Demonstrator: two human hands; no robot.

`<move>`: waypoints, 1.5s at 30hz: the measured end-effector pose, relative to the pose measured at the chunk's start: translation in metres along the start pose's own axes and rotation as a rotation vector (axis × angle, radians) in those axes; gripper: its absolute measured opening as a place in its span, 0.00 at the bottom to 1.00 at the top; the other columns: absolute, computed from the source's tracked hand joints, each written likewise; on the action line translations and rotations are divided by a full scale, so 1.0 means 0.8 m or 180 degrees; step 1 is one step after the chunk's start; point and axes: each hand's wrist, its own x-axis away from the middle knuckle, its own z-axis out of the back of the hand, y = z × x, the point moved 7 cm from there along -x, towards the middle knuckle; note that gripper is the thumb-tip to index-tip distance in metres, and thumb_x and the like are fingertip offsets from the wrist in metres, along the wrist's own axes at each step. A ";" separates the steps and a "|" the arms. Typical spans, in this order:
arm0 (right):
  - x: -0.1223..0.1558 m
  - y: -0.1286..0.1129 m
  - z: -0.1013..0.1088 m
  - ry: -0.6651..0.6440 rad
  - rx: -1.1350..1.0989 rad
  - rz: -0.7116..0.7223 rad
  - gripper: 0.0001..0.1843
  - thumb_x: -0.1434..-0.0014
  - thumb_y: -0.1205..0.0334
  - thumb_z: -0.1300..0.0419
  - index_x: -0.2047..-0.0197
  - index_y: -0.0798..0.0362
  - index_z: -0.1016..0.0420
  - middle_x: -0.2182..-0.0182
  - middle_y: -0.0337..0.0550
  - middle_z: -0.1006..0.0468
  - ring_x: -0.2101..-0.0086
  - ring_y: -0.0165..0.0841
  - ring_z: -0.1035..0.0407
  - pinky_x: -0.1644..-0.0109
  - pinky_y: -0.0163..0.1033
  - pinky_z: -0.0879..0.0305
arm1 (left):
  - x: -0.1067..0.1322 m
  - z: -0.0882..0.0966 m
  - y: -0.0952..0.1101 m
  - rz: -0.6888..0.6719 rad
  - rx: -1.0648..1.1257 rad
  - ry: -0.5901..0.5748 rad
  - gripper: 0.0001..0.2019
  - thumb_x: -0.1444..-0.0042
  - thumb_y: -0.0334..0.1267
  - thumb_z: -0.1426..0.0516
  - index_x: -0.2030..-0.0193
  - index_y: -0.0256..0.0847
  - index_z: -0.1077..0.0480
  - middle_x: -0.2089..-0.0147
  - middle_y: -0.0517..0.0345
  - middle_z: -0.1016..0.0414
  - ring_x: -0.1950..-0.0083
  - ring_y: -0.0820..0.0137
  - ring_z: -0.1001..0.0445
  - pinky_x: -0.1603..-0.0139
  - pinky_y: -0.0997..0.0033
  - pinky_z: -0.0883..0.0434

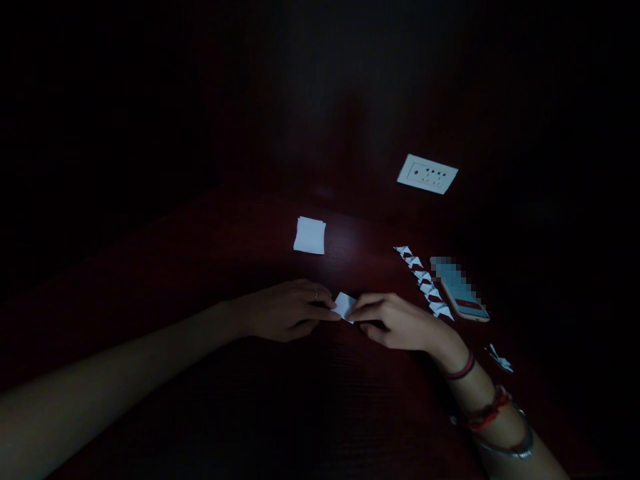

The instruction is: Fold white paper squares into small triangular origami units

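The fingertips of the left hand [285, 310] meet the left side of a small white paper [345, 305], and those of the right hand [400, 320] its right side; whether either set is pinched shut or only pressing, I cannot tell; the paper lies directly between them, set askew, no clear long axis showing, neither hand plainly nearer; beyond it, far and slightly left, sits a stack of white sheets [310, 236]; to the right runs a row of folded paper pieces [425, 279], with a phone [461, 291] just beside it; farther off is a socket plate [428, 175].
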 end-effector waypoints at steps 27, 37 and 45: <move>0.001 0.025 0.006 0.0378 0.0016 -0.0335 0.12 0.47 0.71 0.49 0.62 0.54 0.28 0.65 0.41 0.29 0.66 0.28 0.34 0.60 0.34 0.39 | 0.001 -0.001 -0.008 0.0178 -0.0099 -0.0170 0.18 0.46 0.30 0.51 0.47 0.42 0.41 0.49 0.54 0.36 0.48 0.66 0.39 0.48 0.62 0.41; -0.007 0.041 -0.003 0.0488 -0.0655 -0.0664 0.04 0.49 0.67 0.43 0.68 0.54 0.28 0.72 0.38 0.32 0.71 0.25 0.37 0.67 0.31 0.41 | -0.003 -0.012 0.013 0.0375 -0.0489 -0.0230 0.19 0.42 0.44 0.54 0.44 0.45 0.44 0.49 0.49 0.41 0.48 0.61 0.43 0.50 0.58 0.43; -0.008 0.060 -0.009 0.0556 -0.1028 -0.0952 0.02 0.52 0.66 0.41 0.72 0.54 0.28 0.74 0.37 0.30 0.73 0.25 0.37 0.70 0.30 0.42 | -0.005 -0.018 0.011 0.0570 -0.0557 -0.0145 0.18 0.41 0.42 0.55 0.44 0.48 0.45 0.50 0.51 0.42 0.50 0.61 0.44 0.51 0.58 0.43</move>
